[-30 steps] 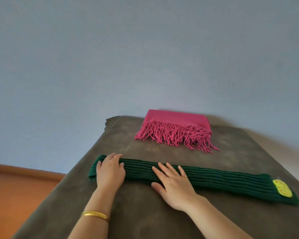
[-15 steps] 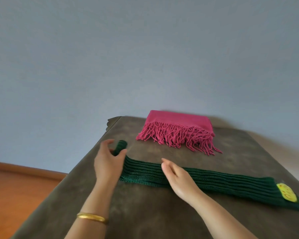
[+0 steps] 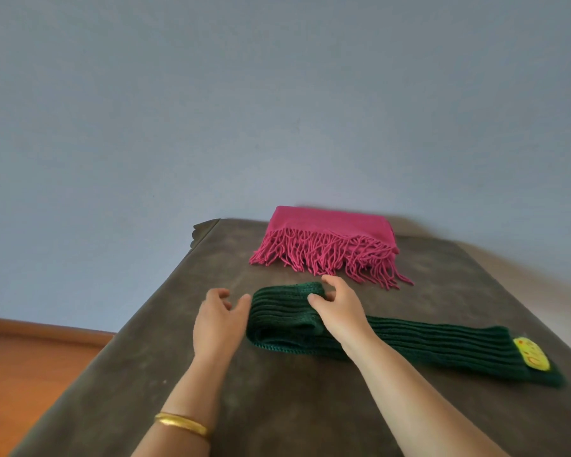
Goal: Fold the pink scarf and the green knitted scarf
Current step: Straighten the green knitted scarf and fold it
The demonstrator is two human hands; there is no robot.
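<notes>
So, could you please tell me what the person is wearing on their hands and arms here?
Both forearms are bare, with no sleeves in view. The left arm carries a plain gold bangle round the wrist. The left hand and the right hand show no gloves and no rings that can be made out, and the right wrist has nothing on it.

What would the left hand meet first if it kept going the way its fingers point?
Probably the folded end of the green knitted scarf: the left hand points forward and right, its thumb at that fold. Beyond lies the pink scarf. Depth is uncertain.
</notes>
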